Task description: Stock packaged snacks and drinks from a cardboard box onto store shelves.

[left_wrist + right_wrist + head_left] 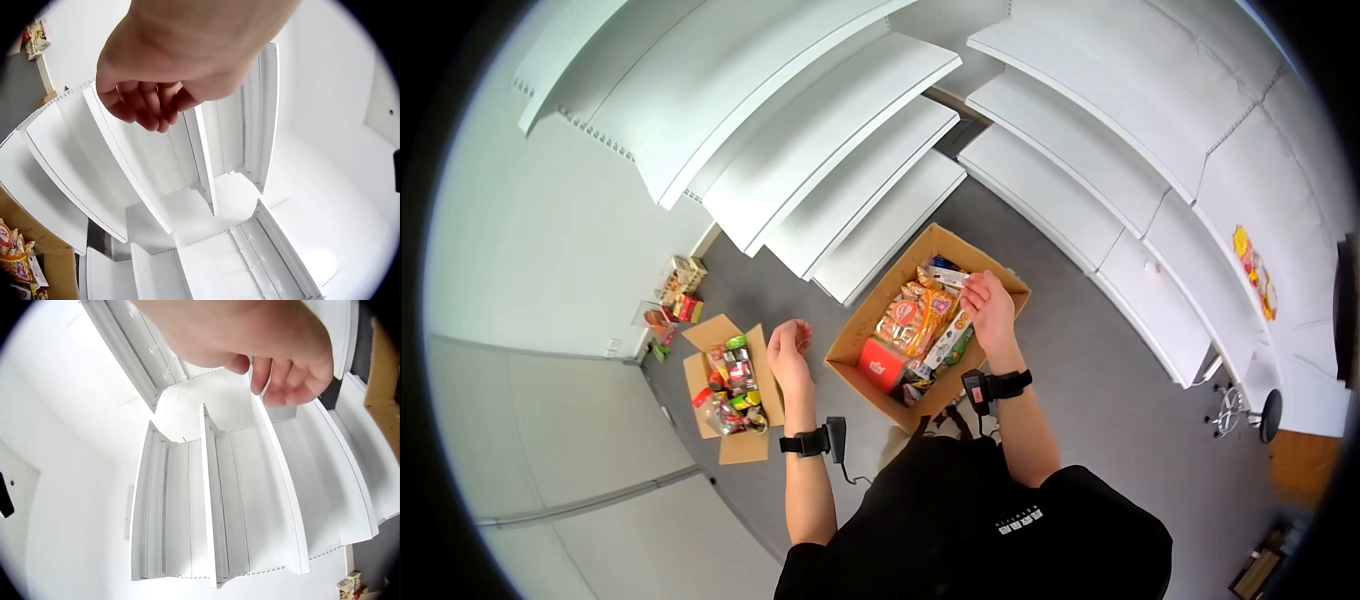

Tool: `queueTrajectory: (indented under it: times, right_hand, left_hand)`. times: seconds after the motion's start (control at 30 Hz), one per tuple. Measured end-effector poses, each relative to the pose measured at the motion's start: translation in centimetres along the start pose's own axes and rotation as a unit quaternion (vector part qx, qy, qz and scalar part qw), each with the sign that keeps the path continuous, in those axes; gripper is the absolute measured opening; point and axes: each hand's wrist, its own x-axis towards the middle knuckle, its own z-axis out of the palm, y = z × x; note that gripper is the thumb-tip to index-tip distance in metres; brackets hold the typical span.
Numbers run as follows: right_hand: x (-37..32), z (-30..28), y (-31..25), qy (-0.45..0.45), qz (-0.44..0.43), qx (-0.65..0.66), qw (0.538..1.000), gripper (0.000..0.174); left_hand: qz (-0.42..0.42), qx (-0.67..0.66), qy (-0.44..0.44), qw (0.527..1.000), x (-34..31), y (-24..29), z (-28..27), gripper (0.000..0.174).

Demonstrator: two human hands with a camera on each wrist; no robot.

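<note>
My left hand (pixel 790 358) hovers with loosely curled fingers between two cardboard boxes in the head view, holding nothing. Over the right side of the large cardboard box (pixel 862 328) is my right hand (pixel 990 305), also empty, its fingers slightly bent. Packaged goods fill that box: a red carton (pixel 881 367), an orange snack bag (pixel 933 318) and several other packets. Each wrist view shows the bare hand, the left (pixel 169 62) and the right (pixel 269 344), against white shelves, with fingers loosely curled around nothing.
A smaller open cardboard box (pixel 743 449) with jars and packets stands on the left. Several packages (pixel 683 280) lie by the wall beyond it. White shelves (pixel 880 140) run ahead and along the right, where a colourful packet (pixel 1255 272) lies. A round-seated stool (pixel 1271 416) stands far right.
</note>
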Motion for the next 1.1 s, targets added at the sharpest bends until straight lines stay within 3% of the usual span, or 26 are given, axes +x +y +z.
queueTrajectory:
  times: [0.07,0.1,0.17,0.3,0.43,0.63,0.9,1.1]
  right_hand:
    - [-1.0,1.6,2.4,0.0,0.008,0.024,1.0,0.028]
    - [3.0,3.9,1.4,-0.053,0.016,0.074,0.996,0.028]
    - [2.7,0.9,-0.8,-0.042,0.013,0.051,0.998,0.027]
    - [1.6,-2.1,-2.2,-0.034,-0.01,0.077,0.996,0.027]
    - [0.9,-4.6,-4.9,0.079,-0.05,0.081,0.992,0.027]
    - [0.1,-6.8,-8.0,0.117,-0.11,0.049,0.986,0.025]
    - [0.9,-3.1,-8.1,0.126,-0.147,0.025,0.981,0.024]
    - [3.2,-0.1,-12.2,0.147,-0.198,-0.055,0.968,0.026]
  left_hand:
    - [-0.001,0.026,0.01,1.0,0.3,1.3,-2.2,0.019]
    - [0.06,0.06,0.015,0.996,2.9,4.3,1.1,0.018]
    - [0.027,0.059,0.012,0.998,2.1,2.8,4.0,0.018]
    - [0.04,0.066,-0.047,0.996,2.8,3.2,7.9,0.018]
    - [0.025,0.041,-0.101,0.994,4.0,3.0,11.2,0.017]
    - [-0.008,-0.002,-0.094,0.996,4.9,0.3,12.0,0.017]
    - [-0.018,-0.033,-0.124,0.992,11.6,0.0,13.8,0.018]
    - [-0.004,-0.082,-0.186,0.979,16.6,1.8,18.9,0.019]
